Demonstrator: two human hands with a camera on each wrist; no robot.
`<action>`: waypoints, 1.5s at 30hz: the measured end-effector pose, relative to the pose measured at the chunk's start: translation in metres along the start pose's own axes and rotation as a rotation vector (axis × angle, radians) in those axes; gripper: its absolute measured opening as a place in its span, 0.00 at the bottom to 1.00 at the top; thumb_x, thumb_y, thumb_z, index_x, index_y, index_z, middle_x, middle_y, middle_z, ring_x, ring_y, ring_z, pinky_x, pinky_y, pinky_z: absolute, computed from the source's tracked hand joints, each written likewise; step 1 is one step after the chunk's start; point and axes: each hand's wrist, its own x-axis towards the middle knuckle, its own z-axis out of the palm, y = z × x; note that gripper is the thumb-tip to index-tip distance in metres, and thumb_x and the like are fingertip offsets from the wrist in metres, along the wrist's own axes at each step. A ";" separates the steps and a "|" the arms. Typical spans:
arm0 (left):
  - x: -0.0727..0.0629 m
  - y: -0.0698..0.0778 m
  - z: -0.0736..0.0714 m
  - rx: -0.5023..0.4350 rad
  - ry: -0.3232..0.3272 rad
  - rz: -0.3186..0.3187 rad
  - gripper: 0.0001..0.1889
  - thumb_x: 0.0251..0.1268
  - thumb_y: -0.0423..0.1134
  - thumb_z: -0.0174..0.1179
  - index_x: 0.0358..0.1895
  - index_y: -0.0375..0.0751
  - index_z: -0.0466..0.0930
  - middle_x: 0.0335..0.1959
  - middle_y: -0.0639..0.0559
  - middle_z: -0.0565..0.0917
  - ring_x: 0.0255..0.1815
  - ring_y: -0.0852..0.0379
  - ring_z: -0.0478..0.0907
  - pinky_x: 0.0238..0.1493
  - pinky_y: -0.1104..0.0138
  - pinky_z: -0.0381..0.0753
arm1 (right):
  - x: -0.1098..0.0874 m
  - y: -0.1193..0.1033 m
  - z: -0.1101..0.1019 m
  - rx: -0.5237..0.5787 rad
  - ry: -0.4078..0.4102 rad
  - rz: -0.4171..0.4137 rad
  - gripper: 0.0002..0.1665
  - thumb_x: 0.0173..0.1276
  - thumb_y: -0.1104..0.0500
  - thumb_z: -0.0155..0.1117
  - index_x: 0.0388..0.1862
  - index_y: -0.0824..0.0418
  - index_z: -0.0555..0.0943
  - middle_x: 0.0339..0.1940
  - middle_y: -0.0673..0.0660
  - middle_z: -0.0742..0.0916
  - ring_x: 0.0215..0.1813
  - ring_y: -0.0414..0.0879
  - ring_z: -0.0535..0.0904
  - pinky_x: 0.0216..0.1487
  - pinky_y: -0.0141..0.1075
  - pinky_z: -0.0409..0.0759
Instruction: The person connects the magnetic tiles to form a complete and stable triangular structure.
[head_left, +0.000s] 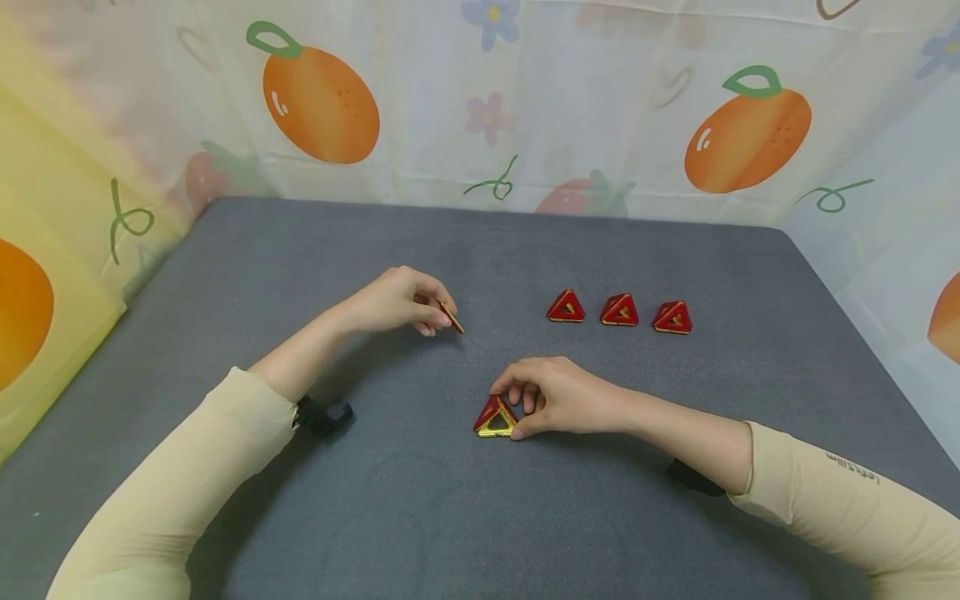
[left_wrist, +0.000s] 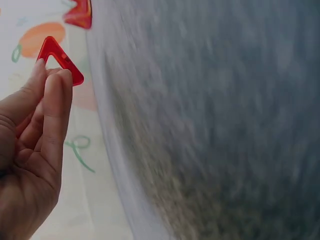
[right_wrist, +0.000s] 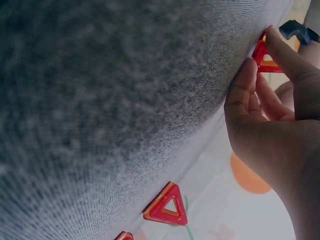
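My left hand [head_left: 401,300] is raised over the table's middle and pinches a red open-centred triangle tile [left_wrist: 73,70] between thumb and fingers. In the head view this tile is almost edge-on. Lower and to the right, my right hand [head_left: 572,396] holds a small group of red triangle tiles [head_left: 493,408] that stands tilted together on the table. Its thumb is at the lower right corner and a forefinger at the top. One face of this group reflects yellow; its far side is hidden. In the right wrist view, fingers cover part of it.
Behind the right hand, three red triangle pyramids stand in a row: a left one [head_left: 566,307], a middle one [head_left: 619,310] and a right one [head_left: 672,317]. The grey table [head_left: 420,533] meets a fruit-patterned curtain [head_left: 435,108] at its back and sides.
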 end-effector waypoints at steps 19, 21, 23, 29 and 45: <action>-0.031 0.054 0.043 0.096 -0.110 0.234 0.05 0.67 0.38 0.63 0.42 0.50 0.87 0.33 0.56 0.88 0.32 0.52 0.85 0.36 0.67 0.85 | 0.000 0.001 -0.001 0.002 0.004 0.002 0.22 0.54 0.53 0.80 0.44 0.54 0.80 0.35 0.47 0.82 0.33 0.35 0.77 0.35 0.28 0.80; -0.034 0.057 0.049 0.090 -0.102 0.247 0.04 0.66 0.38 0.65 0.41 0.50 0.86 0.32 0.55 0.88 0.31 0.52 0.85 0.35 0.68 0.84 | 0.000 0.001 0.000 0.002 0.008 0.003 0.22 0.53 0.53 0.80 0.44 0.54 0.79 0.34 0.47 0.82 0.33 0.36 0.77 0.35 0.28 0.80; -0.037 0.060 0.056 0.088 -0.085 0.257 0.04 0.64 0.37 0.66 0.40 0.49 0.85 0.31 0.55 0.88 0.30 0.54 0.85 0.33 0.70 0.84 | -0.001 0.001 0.000 0.004 0.011 -0.005 0.24 0.53 0.53 0.80 0.46 0.54 0.80 0.33 0.48 0.82 0.33 0.36 0.77 0.35 0.28 0.80; -0.044 0.064 0.070 0.111 -0.049 0.273 0.06 0.61 0.36 0.69 0.36 0.45 0.79 0.30 0.56 0.87 0.28 0.65 0.82 0.32 0.72 0.83 | -0.002 0.000 0.000 0.006 0.016 -0.020 0.24 0.53 0.53 0.80 0.47 0.56 0.80 0.35 0.48 0.82 0.34 0.35 0.77 0.35 0.27 0.79; -0.044 0.059 0.092 0.208 -0.023 0.288 0.08 0.58 0.33 0.70 0.31 0.44 0.78 0.24 0.56 0.82 0.24 0.68 0.74 0.26 0.76 0.77 | -0.002 0.001 0.001 0.013 0.013 -0.006 0.19 0.55 0.56 0.79 0.42 0.50 0.79 0.37 0.48 0.82 0.35 0.36 0.77 0.36 0.28 0.80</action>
